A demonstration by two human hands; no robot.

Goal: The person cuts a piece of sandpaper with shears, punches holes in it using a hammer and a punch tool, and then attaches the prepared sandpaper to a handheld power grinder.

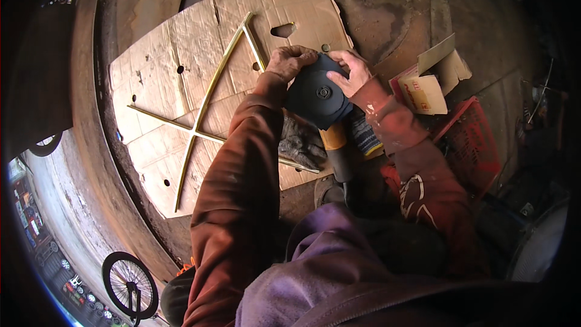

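Note:
A dark grey round sanding disc (308, 98) faces up in front of me, with a small round nut at its centre. It sits at the head of a grinder (333, 138) with a yellow-orange body and a dark rear end pointing towards me. My left hand (289, 63) pinches the disc's far left edge. On the far right edge, my right hand (353, 74) grips the disc with its thumb on the upper face. Dark, dirty gloves (299, 142) lie below the disc. A brass-coloured metal frame (212, 89) of crossed bars rests to the left, partly hidden by my left arm.
A flattened cardboard sheet (157, 79) with several holes lies under the frame. To the right are an open cardboard box (426, 94) and a red plastic crate (472, 145). A striped cloth (365, 135) lies beside the grinder. A spoked wheel (130, 284) shows at lower left.

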